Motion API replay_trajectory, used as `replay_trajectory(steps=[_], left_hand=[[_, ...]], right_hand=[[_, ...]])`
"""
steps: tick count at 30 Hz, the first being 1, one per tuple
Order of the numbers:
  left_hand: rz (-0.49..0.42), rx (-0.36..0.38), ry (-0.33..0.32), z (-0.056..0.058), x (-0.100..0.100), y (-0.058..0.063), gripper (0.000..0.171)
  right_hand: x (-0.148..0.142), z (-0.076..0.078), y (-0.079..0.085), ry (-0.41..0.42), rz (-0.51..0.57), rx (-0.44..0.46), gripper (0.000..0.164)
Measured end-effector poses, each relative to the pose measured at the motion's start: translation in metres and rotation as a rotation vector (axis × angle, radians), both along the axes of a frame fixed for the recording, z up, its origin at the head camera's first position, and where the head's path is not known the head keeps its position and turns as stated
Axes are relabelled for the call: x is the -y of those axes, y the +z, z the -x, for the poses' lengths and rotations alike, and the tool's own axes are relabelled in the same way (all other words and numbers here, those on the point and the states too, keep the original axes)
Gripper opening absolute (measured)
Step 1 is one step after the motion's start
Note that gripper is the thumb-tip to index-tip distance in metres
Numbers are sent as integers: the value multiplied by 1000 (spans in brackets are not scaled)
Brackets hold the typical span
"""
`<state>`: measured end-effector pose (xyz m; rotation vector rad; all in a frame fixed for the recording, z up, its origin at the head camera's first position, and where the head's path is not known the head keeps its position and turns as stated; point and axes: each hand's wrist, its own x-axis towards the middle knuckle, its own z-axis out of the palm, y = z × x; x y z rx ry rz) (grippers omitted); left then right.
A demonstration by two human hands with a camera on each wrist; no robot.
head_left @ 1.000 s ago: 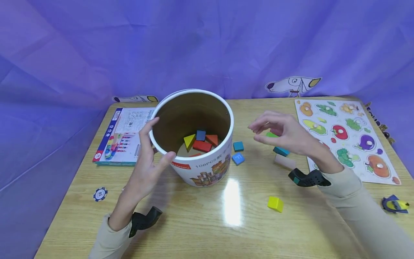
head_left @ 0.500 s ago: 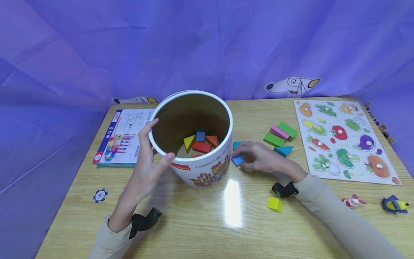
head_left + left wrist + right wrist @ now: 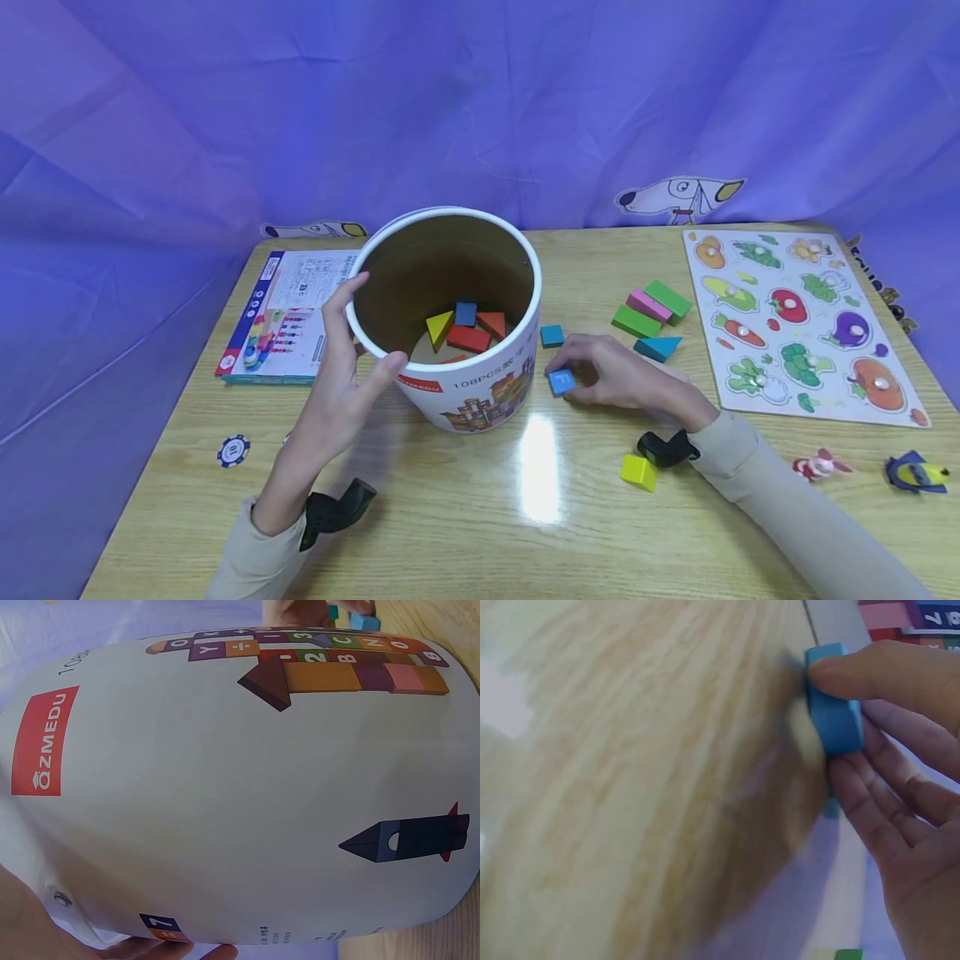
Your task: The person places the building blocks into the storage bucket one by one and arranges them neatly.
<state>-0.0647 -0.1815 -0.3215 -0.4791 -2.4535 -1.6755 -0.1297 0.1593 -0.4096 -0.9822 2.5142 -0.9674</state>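
My left hand (image 3: 341,392) holds the near-left side of a large white bucket (image 3: 480,387), its thumb and index finger at the rim. Part of this hand shows at the lower left of the left wrist view, against the bucket's printed wall. Right of the bucket, my right hand (image 3: 618,371) pinches a small blue block (image 3: 561,382) marked with a white letter, at the table. The right wrist view shows thumb and fingers on opposite sides of that blue block (image 3: 835,709). Inside the bucket lie a yellow triangle block (image 3: 439,329), a blue block (image 3: 466,314) and several red-orange blocks (image 3: 468,338).
A teal block (image 3: 552,336) lies just behind my right hand. Green blocks (image 3: 636,322), a pink block (image 3: 649,306) and a teal triangle (image 3: 657,348) sit beside a vegetable puzzle board (image 3: 802,333). Nearer are a yellow block (image 3: 638,472), toy figures (image 3: 821,465), a poker chip (image 3: 233,451) and a box (image 3: 288,321).
My right hand came left and down from above the coloured blocks to the lettered blue block, which has since shifted slightly right and nearer. The left hand and bucket stay put.
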Motion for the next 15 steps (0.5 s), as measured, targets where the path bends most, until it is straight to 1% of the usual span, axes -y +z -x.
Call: replay_trajectory(steps=[4, 7, 9, 12, 15], left_hand=[[3, -1, 1, 0, -1, 1, 83], [0, -3, 2, -1, -1, 1, 82], [-4, -5, 1, 0, -1, 1, 82], [-6, -7, -2, 0, 0, 0, 82], [-7, -10, -5, 0, 0, 0, 82]], right_hand=[[-6, 2, 9, 0, 42, -46, 35], [-13, 5, 24, -30, 85, -71, 34], [-18, 9, 37, -45, 114, -107, 33], [-24, 16, 61, -72, 189, -181, 35], [-23, 20, 91, -106, 315, -191, 38]])
